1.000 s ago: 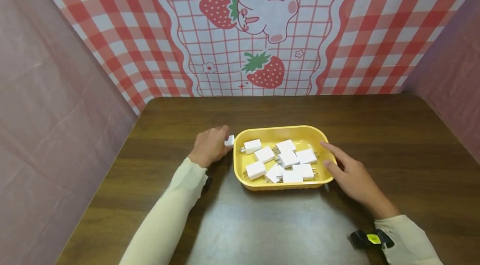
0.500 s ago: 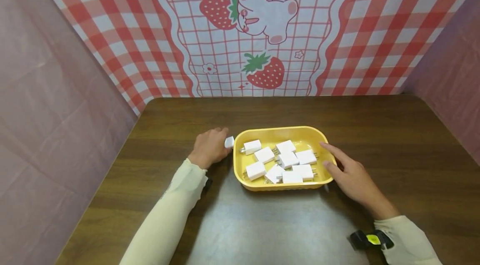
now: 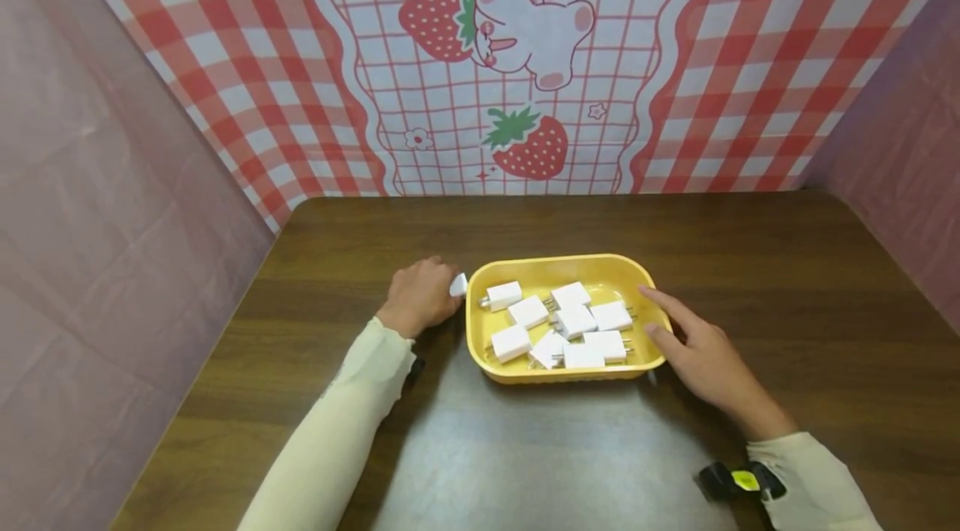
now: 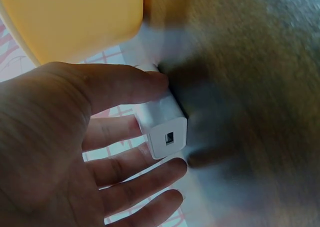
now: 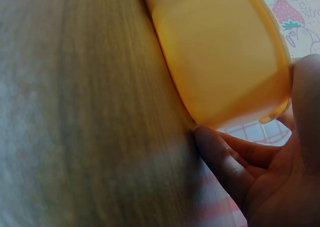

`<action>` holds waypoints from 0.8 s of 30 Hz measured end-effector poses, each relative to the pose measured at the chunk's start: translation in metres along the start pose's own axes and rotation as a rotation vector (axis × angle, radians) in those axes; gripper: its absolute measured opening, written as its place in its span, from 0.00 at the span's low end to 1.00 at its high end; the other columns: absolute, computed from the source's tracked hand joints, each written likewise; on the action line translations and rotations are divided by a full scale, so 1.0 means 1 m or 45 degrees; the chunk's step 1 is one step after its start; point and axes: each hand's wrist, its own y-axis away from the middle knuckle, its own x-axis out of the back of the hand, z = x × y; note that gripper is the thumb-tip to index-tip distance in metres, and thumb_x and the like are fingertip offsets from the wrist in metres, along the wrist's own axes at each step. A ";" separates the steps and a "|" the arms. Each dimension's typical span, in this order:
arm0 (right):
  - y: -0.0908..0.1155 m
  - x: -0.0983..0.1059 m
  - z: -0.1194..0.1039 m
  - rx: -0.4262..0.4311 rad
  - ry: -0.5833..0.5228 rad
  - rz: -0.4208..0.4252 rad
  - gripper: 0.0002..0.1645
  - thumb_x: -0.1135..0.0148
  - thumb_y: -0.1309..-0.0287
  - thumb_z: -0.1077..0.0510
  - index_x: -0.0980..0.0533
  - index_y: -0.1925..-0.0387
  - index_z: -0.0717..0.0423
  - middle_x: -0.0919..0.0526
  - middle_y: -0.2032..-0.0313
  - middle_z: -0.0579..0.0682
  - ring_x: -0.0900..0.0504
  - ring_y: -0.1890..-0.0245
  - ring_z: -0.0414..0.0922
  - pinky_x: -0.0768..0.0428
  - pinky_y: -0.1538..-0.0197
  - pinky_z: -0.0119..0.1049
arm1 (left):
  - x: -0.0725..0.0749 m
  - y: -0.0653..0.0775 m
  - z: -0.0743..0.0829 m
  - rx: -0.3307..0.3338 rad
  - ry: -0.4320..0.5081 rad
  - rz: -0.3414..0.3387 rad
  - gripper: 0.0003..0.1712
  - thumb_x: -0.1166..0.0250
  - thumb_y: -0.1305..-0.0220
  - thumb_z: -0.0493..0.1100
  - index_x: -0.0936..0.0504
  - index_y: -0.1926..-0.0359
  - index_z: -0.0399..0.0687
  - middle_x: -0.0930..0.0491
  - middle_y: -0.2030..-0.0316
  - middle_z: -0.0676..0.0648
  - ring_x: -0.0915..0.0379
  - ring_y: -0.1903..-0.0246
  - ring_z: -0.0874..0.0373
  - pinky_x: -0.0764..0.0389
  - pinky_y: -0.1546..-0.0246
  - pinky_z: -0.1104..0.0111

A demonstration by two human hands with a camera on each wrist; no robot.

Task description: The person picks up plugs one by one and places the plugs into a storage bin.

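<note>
Just left of the yellow plastic basket (image 3: 570, 264), my left hand (image 3: 422, 298) pinches a white USB charger plug (image 3: 459, 285) between thumb and fingers. In the left wrist view the charger plug (image 4: 162, 119) turns its USB port end towards the camera, low over the table; whether it touches the wood I cannot tell. My right hand (image 3: 701, 348) holds the basket's right end, with thumb and index fingertips over the rim. The right wrist view shows another fingertip against the basket's outer wall (image 5: 225, 62) near its base. Inside the basket lie several white charger plugs (image 3: 528, 312), prongs pointing various ways.
The basket stands on a dark wooden table (image 3: 337, 239). Behind it hangs a red and white checked cloth (image 3: 675, 56) with strawberry prints. Pinkish cloth (image 3: 112, 181) hangs at both sides.
In my left hand the charger plug has tilted slightly, and the fingers have shifted a little around it. The right hand and basket stay in place.
</note>
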 end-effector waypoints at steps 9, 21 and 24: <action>0.000 -0.001 0.000 -0.014 -0.001 -0.002 0.35 0.50 0.26 0.44 0.43 0.23 0.44 0.40 0.28 0.64 0.39 0.31 0.68 0.40 0.39 0.71 | -0.001 0.000 -0.001 0.042 0.021 0.021 0.19 0.34 0.37 0.51 0.17 0.50 0.46 0.19 0.56 0.43 0.21 0.57 0.47 0.20 0.64 0.50; 0.000 0.000 0.000 -0.018 0.013 -0.003 0.35 0.51 0.25 0.44 0.43 0.23 0.44 0.39 0.28 0.65 0.39 0.32 0.68 0.39 0.39 0.71 | 0.009 -0.003 0.001 0.086 0.011 0.123 0.21 0.34 0.39 0.54 0.20 0.56 0.41 0.20 0.64 0.43 0.21 0.66 0.47 0.20 0.68 0.53; 0.001 0.000 0.000 -0.013 0.017 0.001 0.35 0.51 0.25 0.44 0.42 0.23 0.45 0.39 0.28 0.65 0.38 0.32 0.68 0.39 0.39 0.71 | 0.012 -0.003 0.006 0.108 0.007 0.169 0.23 0.34 0.39 0.56 0.21 0.55 0.40 0.21 0.65 0.43 0.22 0.67 0.48 0.20 0.70 0.53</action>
